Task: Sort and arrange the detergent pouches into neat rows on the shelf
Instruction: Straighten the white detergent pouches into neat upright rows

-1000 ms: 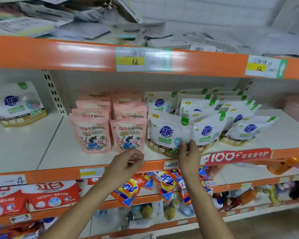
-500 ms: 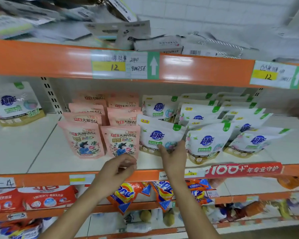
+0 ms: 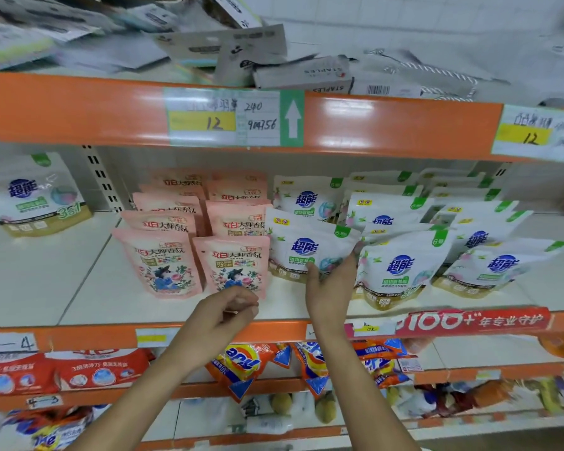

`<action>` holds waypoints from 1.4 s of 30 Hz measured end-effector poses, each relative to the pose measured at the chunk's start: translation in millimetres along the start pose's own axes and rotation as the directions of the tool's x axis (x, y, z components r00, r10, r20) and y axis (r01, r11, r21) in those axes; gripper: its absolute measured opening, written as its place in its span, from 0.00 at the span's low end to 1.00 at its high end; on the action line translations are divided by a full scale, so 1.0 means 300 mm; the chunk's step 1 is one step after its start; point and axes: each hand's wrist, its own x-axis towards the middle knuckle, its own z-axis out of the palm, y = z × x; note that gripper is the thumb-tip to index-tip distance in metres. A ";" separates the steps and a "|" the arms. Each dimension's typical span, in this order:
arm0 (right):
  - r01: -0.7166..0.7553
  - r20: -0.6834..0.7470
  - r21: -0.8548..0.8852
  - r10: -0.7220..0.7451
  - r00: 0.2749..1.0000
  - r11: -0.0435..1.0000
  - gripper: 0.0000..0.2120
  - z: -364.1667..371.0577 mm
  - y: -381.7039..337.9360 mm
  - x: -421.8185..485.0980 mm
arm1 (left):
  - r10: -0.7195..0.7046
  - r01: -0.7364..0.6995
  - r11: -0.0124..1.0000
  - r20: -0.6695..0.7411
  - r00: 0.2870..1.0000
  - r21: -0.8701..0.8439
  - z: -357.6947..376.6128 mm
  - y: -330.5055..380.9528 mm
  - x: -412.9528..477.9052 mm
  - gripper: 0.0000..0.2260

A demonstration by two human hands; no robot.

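Observation:
Pink detergent pouches (image 3: 233, 265) stand in two columns on the white shelf (image 3: 79, 281), next to three looser rows of white and green pouches (image 3: 401, 271). My right hand (image 3: 331, 288) holds the front white pouch (image 3: 306, 245) of the left row at its lower right corner, thumb on its face and fingers along its right edge. That pouch leans against the front pink pouch. My left hand (image 3: 225, 314) hovers loosely curled just before the base of the front pink pouch, holding nothing. The rightmost white row (image 3: 495, 268) is tilted and uneven.
A lone white pouch (image 3: 33, 196) stands far left on the neighbouring shelf section. The orange beam (image 3: 79, 109) of the upper shelf hangs low overhead, with boxes and papers on top. Tide bags (image 3: 241, 366) and red bags (image 3: 95, 369) fill the shelf below.
My right hand has slid the front white pouch leftward until it meets the pink pouches. My left hand stays in front of the pink pouch. The view has tilted up and left.

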 end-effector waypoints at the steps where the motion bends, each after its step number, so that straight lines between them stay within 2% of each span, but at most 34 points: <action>1: -0.002 -0.005 -0.005 0.002 1.000 1.000 0.40 0.001 -0.002 0.001 | 0.001 -0.001 1.000 0.004 1.000 0.001 0.000 -0.002 0.000 0.06; 4: -0.008 -0.014 -0.030 0.008 1.000 1.000 0.39 0.004 -0.016 0.000 | 0.002 -0.002 1.000 0.014 1.000 0.006 -0.004 -0.006 -0.002 0.06; 10: -0.007 0.002 -0.087 0.007 1.000 0.996 0.46 0.012 -0.012 -0.022 | 0.004 -0.005 1.000 0.033 0.999 0.009 -0.016 -0.020 -0.011 0.05; 16: 0.010 0.008 -0.077 -0.009 1.000 0.997 0.45 -0.001 -0.051 -0.024 | 0.013 -0.014 1.000 0.064 0.998 0.018 -0.022 -0.023 -0.021 0.04; 22: 0.078 0.003 -0.143 -0.078 0.997 0.987 0.45 -0.023 -0.104 -0.038 | 0.016 -0.017 1.000 0.092 0.996 0.008 -0.021 -0.025 -0.036 0.04; 28: 0.217 0.033 -0.255 -0.216 0.976 0.942 0.41 -0.056 -0.170 -0.029 | 0.019 -0.019 1.000 0.104 0.994 -0.004 -0.020 -0.026 -0.039 0.04; 31: 0.279 0.081 -0.330 -0.267 0.960 0.902 0.37 -0.072 -0.210 -0.009 | 0.015 -0.015 1.000 0.108 0.994 -0.004 -0.026 -0.028 -0.040 0.04; 33: 0.355 0.153 -0.395 -0.320 0.935 0.847 0.33 -0.082 -0.235 0.010 | 0.012 -0.011 1.000 0.108 0.994 -0.012 -0.034 -0.026 -0.040 0.08; 37: 0.421 0.410 -0.526 -0.213 0.887 0.739 0.31 -0.085 -0.284 0.078 | 0.010 -0.006 0.999 0.106 0.994 -0.031 -0.036 -0.023 -0.038 0.09; 42: 0.514 0.574 -0.582 -0.129 0.808 0.631 0.26 -0.081 -0.335 0.194 | 0.010 -0.002 0.998 0.133 0.991 -0.059 -0.022 -0.005 -0.035 0.10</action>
